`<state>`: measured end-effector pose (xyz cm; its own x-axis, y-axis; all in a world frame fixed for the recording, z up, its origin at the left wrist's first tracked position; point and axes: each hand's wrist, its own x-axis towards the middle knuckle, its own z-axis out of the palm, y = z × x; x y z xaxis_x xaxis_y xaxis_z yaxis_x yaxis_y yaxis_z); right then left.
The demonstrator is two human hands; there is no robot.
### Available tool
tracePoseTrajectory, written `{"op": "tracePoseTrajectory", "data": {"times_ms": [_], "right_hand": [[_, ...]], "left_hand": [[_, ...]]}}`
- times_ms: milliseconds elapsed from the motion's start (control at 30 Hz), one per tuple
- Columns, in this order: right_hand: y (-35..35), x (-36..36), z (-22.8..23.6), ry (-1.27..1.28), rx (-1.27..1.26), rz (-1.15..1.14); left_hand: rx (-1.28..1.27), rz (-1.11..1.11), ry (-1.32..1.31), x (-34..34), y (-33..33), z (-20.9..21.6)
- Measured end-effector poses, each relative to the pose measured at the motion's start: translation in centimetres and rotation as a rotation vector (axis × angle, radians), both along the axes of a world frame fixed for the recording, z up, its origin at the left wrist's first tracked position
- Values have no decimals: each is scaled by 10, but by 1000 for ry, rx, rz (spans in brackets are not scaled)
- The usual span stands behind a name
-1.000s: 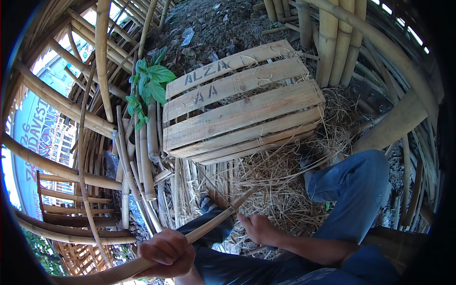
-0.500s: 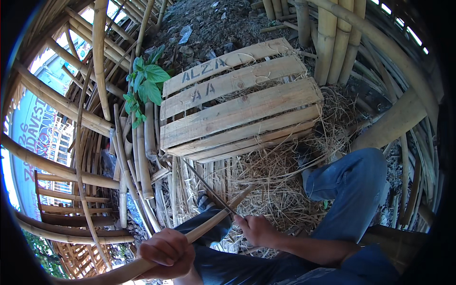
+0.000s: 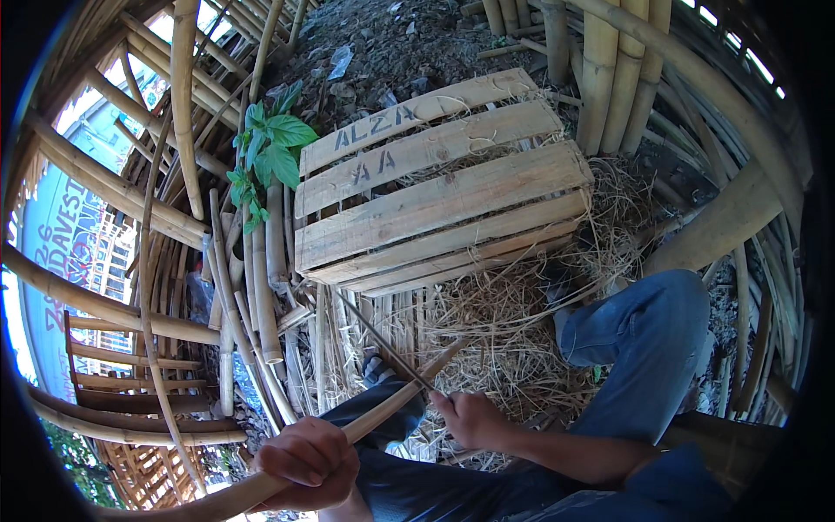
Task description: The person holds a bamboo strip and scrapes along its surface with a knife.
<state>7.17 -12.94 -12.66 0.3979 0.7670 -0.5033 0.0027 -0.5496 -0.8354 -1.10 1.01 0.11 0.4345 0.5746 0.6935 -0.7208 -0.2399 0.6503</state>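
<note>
Head view: the left hand [image 3: 309,464] wraps its fingers tightly around a pale bamboo strip [image 3: 389,404], with the knuckles upward. The strip slants up and to the right from the hand, its narrow end lying above the near part of the straw [image 3: 513,348] on the ground. The right hand [image 3: 474,420], just beyond the strip on its right side, has its fingers curled shut around the near end of a thin dark blade [image 3: 374,330]; the grip itself is hidden by the hand. The blade crosses the strip close to the right hand and points up and left, its far end near the front left corner of a slatted wooden crate [image 3: 444,200]. The crate sits at the far edge of the straw, with dark lettering on its back slats. A leafy green plant [image 3: 283,139] stands just beside the crate's left edge. One bent leg in blue jeans [image 3: 652,339] borders the straw's right edge; a dark shoe [image 3: 378,371] shows near its left edge.
</note>
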Motion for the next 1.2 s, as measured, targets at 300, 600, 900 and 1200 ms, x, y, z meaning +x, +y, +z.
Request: {"op": "tracePoseTrajectory", "data": {"times_ms": [300, 600, 900, 1200], "right_hand": [[-2, 8, -3, -27, -61, 12], [-3, -4, -19, 28, -19, -7], [-4, -6, -18, 25, 68, 64], [-9, -2, -5, -9, 33, 87]], "left_hand": [[-9, -187, 29, -1, -3, 5], [-51, -197, 5, -2, 6, 9], [-66, 7, -18, 3, 5, 5], [2, -41, 11, 1, 4, 5]]}}
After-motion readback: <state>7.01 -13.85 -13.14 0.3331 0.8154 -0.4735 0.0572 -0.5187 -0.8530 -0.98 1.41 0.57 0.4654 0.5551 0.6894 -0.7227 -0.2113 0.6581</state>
